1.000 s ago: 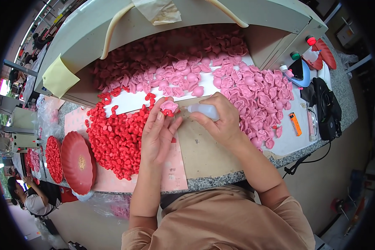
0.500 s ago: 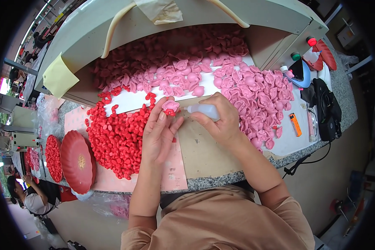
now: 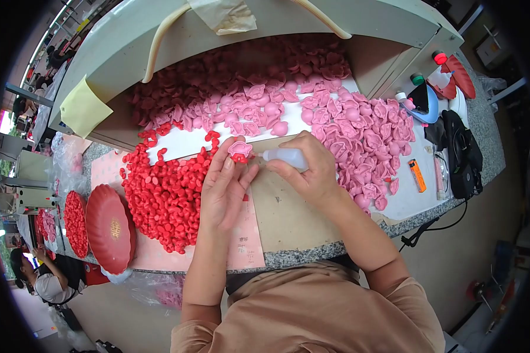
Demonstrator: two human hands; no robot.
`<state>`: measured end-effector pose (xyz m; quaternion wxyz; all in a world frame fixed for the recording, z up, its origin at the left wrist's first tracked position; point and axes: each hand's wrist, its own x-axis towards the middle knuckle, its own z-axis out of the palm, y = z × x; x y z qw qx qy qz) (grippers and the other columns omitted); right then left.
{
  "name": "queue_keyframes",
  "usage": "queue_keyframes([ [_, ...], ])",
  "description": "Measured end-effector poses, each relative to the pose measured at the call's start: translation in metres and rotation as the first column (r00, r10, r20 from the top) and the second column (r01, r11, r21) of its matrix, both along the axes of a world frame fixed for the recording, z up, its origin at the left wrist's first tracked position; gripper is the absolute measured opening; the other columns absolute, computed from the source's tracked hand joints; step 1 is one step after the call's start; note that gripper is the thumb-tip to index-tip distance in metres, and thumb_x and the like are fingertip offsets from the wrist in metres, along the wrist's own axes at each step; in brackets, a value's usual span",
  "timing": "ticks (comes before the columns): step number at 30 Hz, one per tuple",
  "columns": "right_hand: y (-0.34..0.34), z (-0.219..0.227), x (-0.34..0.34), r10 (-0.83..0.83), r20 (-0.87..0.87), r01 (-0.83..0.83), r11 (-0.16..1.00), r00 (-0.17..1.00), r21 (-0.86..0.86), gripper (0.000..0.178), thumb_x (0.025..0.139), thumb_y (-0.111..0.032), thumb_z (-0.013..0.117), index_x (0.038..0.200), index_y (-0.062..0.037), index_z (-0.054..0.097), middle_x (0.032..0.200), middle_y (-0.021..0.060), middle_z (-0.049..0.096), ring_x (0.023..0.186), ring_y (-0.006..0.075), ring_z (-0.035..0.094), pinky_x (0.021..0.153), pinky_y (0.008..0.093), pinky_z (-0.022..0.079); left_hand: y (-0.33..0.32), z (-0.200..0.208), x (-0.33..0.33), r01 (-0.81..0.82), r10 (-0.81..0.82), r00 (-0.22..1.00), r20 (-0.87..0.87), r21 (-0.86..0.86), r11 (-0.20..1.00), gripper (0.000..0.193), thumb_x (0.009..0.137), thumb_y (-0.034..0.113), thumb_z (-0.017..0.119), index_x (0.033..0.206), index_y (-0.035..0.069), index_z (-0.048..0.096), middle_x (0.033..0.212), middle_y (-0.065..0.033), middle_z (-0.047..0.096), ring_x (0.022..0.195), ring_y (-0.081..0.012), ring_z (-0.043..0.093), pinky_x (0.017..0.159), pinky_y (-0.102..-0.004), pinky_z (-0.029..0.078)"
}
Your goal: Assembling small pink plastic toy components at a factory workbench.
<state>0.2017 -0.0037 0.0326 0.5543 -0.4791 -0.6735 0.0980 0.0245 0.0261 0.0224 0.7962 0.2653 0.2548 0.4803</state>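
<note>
A small pink piece with a red part on its lower side (image 3: 239,150) is pinched between the fingertips of my left hand (image 3: 222,194). My right hand (image 3: 317,170) grips a small translucent squeeze bottle (image 3: 290,156), lying sideways, its thin nozzle directed at the pink piece. Whether the tip touches the piece I cannot tell. Beside my left hand spreads a heap of small glossy red pieces (image 3: 165,200). Right of my right hand lies a heap of pink petal-like and rounded pieces (image 3: 365,141).
A pale hooded cabinet (image 3: 388,23) holds more pink pieces. A red scalloped dish (image 3: 109,229) stands left on the granite edge. At right lie an orange packet (image 3: 417,176), a black bag (image 3: 462,153) and a blue dish (image 3: 433,106). Another person (image 3: 50,282) sits far left.
The bottle and my right hand have shifted very slightly left. My left hand, with the pink and red piece, stays almost where it was.
</note>
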Motion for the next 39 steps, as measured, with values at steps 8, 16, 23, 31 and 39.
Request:
queue_keyframes([
  [8, 0.000, 0.002, 0.004, 0.004, -0.109, -0.014, 0.996, 0.994, -0.087, 0.024, 0.078, -0.021, 0.069, 0.086, -0.0031, 0.054, 0.072, 0.0062, 0.056, 0.060, 0.0139, 0.054, 0.054, 0.0259, 0.042, 0.002, -0.001, -0.001, 0.011, -0.010, 1.000, 0.025, -0.027, 1.000, 0.042, 0.092, 0.015, 0.048, 0.133, 0.006, 0.037, 0.132, -0.0090, 0.044, 0.114, -0.0196, 0.048, 0.096, -0.0382, 0.042],
  [16, 0.001, -0.001, -0.001, 0.055, -0.196, -0.067, 0.996, 0.979, -0.054, 0.022, 0.081, -0.022, 0.065, 0.086, -0.0030, 0.054, 0.073, 0.0044, 0.058, 0.062, 0.0095, 0.054, 0.055, 0.0232, 0.042, 0.000, 0.003, 0.002, 0.011, -0.011, 1.000, -0.004, -0.047, 0.999, 0.041, 0.093, 0.015, 0.047, 0.131, 0.004, 0.038, 0.125, -0.0082, 0.049, 0.106, -0.0164, 0.051, 0.095, -0.0368, 0.043],
  [23, -0.001, -0.002, -0.001, 0.047, -0.181, -0.068, 0.992, 0.982, -0.109, 0.024, 0.081, -0.024, 0.066, 0.085, -0.0028, 0.055, 0.074, 0.0045, 0.059, 0.062, 0.0095, 0.055, 0.055, 0.0229, 0.043, -0.001, 0.005, 0.003, 0.022, -0.023, 1.000, -0.014, -0.054, 0.998, 0.042, 0.093, 0.016, 0.048, 0.131, 0.004, 0.038, 0.119, -0.0076, 0.052, 0.103, -0.0165, 0.053, 0.094, -0.0363, 0.044],
  [31, 0.000, -0.001, 0.001, 0.045, -0.137, -0.057, 0.995, 0.990, -0.088, 0.026, 0.080, -0.025, 0.067, 0.085, -0.0026, 0.056, 0.075, 0.0066, 0.060, 0.062, 0.0125, 0.056, 0.057, 0.0243, 0.044, -0.002, 0.005, 0.005, 0.010, -0.011, 1.000, -0.024, -0.051, 0.999, 0.042, 0.092, 0.016, 0.048, 0.132, 0.004, 0.038, 0.117, -0.0069, 0.053, 0.100, -0.0152, 0.053, 0.093, -0.0363, 0.045],
  [39, -0.005, 0.017, 0.021, -0.003, -0.529, -0.129, 0.968, 0.849, -0.214, 0.016, 0.082, -0.011, 0.062, 0.089, -0.0036, 0.050, 0.077, 0.0048, 0.059, 0.064, 0.0117, 0.056, 0.059, 0.0232, 0.045, 0.003, -0.001, -0.004, -0.015, 0.019, 0.999, 0.043, -0.082, 0.996, 0.043, 0.093, 0.020, 0.048, 0.132, 0.004, 0.037, 0.121, -0.0095, 0.050, 0.104, -0.0192, 0.053, 0.088, -0.0342, 0.047],
])
